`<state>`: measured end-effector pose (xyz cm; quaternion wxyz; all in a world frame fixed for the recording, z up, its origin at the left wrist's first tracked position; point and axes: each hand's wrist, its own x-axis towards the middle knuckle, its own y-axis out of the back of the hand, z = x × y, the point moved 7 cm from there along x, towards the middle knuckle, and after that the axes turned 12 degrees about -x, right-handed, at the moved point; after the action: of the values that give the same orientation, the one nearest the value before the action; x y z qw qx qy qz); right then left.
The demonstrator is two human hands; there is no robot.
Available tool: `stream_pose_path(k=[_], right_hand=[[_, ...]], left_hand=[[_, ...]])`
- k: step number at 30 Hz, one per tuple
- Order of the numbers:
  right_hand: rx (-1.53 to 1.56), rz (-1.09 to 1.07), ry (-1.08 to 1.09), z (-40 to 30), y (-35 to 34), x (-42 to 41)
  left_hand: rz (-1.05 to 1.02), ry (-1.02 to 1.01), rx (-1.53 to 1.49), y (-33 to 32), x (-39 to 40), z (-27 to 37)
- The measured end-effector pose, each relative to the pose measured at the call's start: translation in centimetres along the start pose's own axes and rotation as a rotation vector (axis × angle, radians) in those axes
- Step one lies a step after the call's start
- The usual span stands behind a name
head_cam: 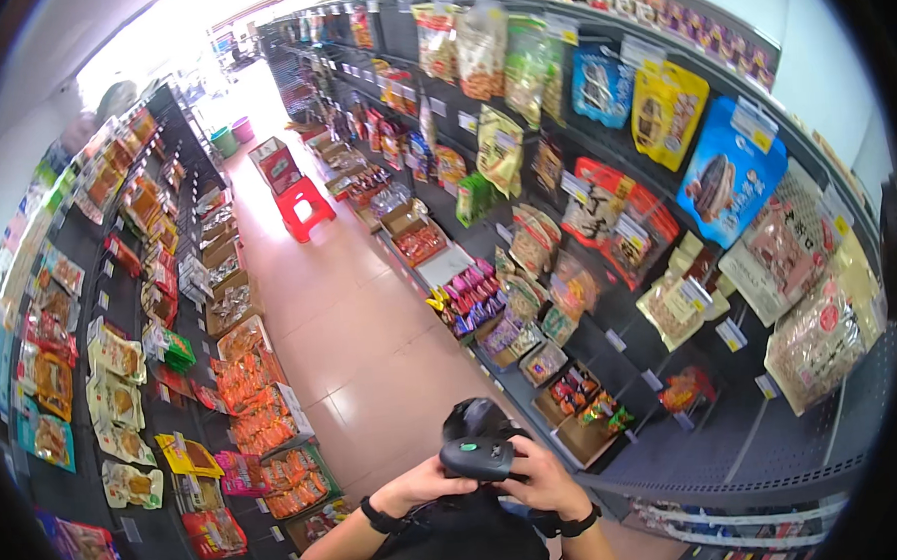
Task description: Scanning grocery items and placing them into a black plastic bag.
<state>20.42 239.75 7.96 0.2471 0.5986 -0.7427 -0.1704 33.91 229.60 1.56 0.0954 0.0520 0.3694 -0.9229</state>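
Close in front of my body, both hands hold a black handheld barcode scanner (477, 459) with a green button or light on top. My left hand (431, 477) grips it from the left, thumb along its lower edge. On the opposite side, the fingers of my right hand (541, 475) wrap around it. A dark, glossy black thing (473, 418) sits just beyond the scanner; what it is I cannot tell. Black bands circle both wrists.
A tiled aisle floor (345, 314) runs between snack shelves. Hanging snack pouches (733, 170) fill the right rack; packaged snacks (123, 399) line the left. Open cartons (248, 409) edge the floor. A red plastic stool (304, 211) and a cardboard box (275, 166) stand farther along.
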Motion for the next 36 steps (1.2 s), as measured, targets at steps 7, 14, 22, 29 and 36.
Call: stream_pose_path(k=[7, 14, 22, 29, 36], right_hand=[[-0.093, -0.051, 0.062, -0.2, -6.4, 6.2], [0.024, -0.318, 0.039, -2.1, -13.6, 19.2], [0.019, -0.439, 0.153, -3.5, -21.9, 34.1], [-0.053, -0.596, 0.322, -4.0, -27.1, 46.8], [-0.008, -0.550, 0.454, -0.5, -30.9, 62.2]], left_hand=[[0.051, 0.007, 0.042, 7.2, -4.5, 1.1], [-0.133, 0.083, 0.280, 14.0, -6.3, 8.9], [0.013, -0.120, -0.193, 26.9, -11.9, 20.0], [0.273, -0.191, -0.010, 35.0, -13.5, 27.8], [0.466, -0.246, 0.056, 43.5, -10.4, 38.4]])
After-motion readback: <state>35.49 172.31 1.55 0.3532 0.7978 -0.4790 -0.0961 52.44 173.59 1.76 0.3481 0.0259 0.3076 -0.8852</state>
